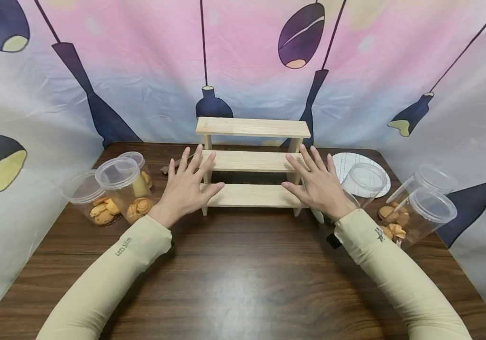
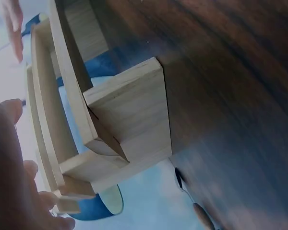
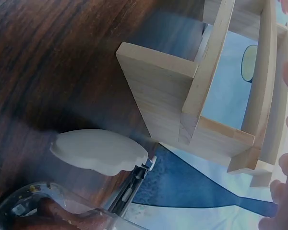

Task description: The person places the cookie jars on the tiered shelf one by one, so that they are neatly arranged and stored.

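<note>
A pale wooden three-tier step shelf (image 1: 249, 195) stands on the brown table in the middle of the head view. Over its left end is my left hand (image 1: 183, 190), palm down with fingers spread. My right hand (image 1: 320, 188) spreads its fingers over the right end in the same way. Neither hand grips anything. From the left wrist, the shelf's side panel (image 2: 134, 110) shows close by, with fingertips beside the upper tiers. The right wrist view shows the opposite side panel (image 3: 158, 91), and a white-handled tool (image 3: 98, 149) lies near it.
Clear plastic jars with cookies stand at the left, including a tall jar (image 1: 120, 186), and at the right, including a front jar (image 1: 425, 212). Another clear jar (image 1: 364, 182) overlaps a white plate (image 1: 345, 163). A dark slim utensil (image 2: 187, 191) lies left of the shelf. A patterned cloth (image 1: 251, 56) hangs behind.
</note>
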A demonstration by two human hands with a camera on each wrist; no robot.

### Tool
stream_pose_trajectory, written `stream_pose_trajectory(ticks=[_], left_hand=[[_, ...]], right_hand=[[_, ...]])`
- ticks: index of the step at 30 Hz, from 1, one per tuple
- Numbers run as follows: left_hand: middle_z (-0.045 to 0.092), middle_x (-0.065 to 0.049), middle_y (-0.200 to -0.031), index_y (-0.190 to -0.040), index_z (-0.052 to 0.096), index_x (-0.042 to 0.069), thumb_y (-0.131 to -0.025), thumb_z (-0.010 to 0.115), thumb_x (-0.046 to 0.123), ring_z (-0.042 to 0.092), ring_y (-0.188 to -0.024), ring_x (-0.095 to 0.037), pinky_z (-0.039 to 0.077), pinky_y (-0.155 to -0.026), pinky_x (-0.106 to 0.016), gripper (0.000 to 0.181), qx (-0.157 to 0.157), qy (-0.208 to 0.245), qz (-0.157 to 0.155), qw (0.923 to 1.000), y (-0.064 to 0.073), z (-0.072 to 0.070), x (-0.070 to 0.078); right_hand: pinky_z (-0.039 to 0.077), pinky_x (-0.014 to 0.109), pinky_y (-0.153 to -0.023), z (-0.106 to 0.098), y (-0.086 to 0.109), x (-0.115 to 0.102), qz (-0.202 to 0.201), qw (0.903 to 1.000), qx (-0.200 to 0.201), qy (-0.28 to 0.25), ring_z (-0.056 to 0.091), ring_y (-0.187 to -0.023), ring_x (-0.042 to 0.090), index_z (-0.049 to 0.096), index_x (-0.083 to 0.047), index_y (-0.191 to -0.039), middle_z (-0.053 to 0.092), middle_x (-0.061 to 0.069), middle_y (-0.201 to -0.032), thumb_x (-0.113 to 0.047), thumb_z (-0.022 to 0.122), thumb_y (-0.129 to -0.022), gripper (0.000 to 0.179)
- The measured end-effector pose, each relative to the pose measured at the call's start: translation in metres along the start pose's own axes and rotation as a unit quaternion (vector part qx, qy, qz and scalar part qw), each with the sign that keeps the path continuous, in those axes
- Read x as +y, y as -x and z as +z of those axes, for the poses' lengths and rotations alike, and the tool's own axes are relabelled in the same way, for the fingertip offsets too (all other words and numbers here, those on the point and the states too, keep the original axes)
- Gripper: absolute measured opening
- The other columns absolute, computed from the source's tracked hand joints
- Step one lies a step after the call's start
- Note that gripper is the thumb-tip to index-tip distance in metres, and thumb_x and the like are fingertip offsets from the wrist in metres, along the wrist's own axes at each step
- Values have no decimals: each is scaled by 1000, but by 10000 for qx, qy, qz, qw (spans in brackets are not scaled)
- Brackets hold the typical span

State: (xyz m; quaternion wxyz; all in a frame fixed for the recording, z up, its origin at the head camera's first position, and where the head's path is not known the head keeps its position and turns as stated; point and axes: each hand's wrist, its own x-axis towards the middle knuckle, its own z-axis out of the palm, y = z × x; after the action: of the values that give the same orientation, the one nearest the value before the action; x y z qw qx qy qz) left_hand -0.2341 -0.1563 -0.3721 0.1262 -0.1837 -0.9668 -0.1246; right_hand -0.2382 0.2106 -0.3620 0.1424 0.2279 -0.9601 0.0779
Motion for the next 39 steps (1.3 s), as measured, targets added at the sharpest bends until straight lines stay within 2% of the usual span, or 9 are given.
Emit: stream_pose_trajectory(ticks=[3, 7, 11, 14, 19, 24, 27, 30, 39], left_hand=[[-5, 0, -168, -161, 10, 37, -92, 39, 77, -9, -154, -29, 0, -116, -68, 85, 70, 305, -200, 9993, -4, 4, -5], [-1, -7, -168, -162, 9, 32, -93, 40, 75, -6, -154, -29, 3, -117, -67, 87, 207, 830, -518, 9950, -10, 7, -11], [13, -17, -166, -162, 8, 28, -95, 40, 71, 6, -153, -36, 10, -117, -66, 86, 346, 1472, -775, 9855, -16, 8, -16], [19, -17, -164, -162, 8, 27, -98, 39, 67, 15, -151, -39, 17, -117, -63, 82, 405, 1983, -830, 9758, -19, 10, -20], [17, -9, -166, -161, 3, 36, -99, 34, 66, 20, -149, -40, 22, -116, -63, 76, 140, 2697, -920, 9584, -20, 13, -27], [20, -10, -165, -160, 1, 40, -100, 33, 65, 22, -147, -45, 23, -113, -65, 72, -48, 3048, -901, 9481, -22, 20, -32], [16, -11, -166, -160, 1, 38, -101, 33, 64, 21, -148, -43, 23, -114, -65, 72, -86, 3129, -845, 9460, -22, 22, -34], [14, -10, -166, -161, 1, 36, -101, 34, 63, 20, -149, -42, 22, -114, -64, 73, -97, 3142, -766, 9462, -22, 24, -35], [15, -8, -166, -161, 1, 36, -102, 35, 61, 20, -149, -41, 22, -114, -64, 72, -96, 3068, -645, 9495, -22, 26, -38]], right_hand=[[3, 62, -119, -1, 1, 0, -111, 9999, 62, -46, 0, -154, 25, 28, -31, -159, 6, 5, -168, -63, 50, -97, 73], [8, 61, -119, -1, 3, -1, -294, 9994, 159, -109, 6, -154, 26, 30, -31, -158, 10, 7, -167, -59, 52, -98, 70], [9, 60, -120, -2, 4, -3, -347, 9991, 234, -100, 8, -154, 26, 31, -31, -158, 12, 7, -167, -59, 52, -98, 70], [7, 59, -120, -3, 4, -4, -349, 9990, 271, -99, 6, -154, 24, 29, -31, -158, 11, 7, -167, -60, 51, -98, 70], [10, 58, -120, -18, 3, -10, -550, 9978, 323, -185, 9, -154, 24, 24, -32, -160, 11, 6, -167, -56, 52, -99, 71], [23, 60, -117, -50, -2, -16, -1137, 9903, 699, -380, 27, -149, 33, 30, -26, -159, 24, 14, -164, -45, 63, -96, 73], [34, 61, -109, -69, -4, -16, -1388, 9845, 1015, -342, 42, -139, 41, 36, -20, -156, 33, 18, -159, -40, 67, -93, 73], [41, 62, -102, -86, -2, -12, -1285, 9853, 1107, -217, 51, -128, 47, 37, -21, -156, 41, 20, -154, -38, 68, -92, 73], [44, 63, -95, -109, 16, 13, -513, 9967, 580, 258, 54, -123, 45, 32, -29, -158, 49, 18, -148, -44, 67, -93, 76]])
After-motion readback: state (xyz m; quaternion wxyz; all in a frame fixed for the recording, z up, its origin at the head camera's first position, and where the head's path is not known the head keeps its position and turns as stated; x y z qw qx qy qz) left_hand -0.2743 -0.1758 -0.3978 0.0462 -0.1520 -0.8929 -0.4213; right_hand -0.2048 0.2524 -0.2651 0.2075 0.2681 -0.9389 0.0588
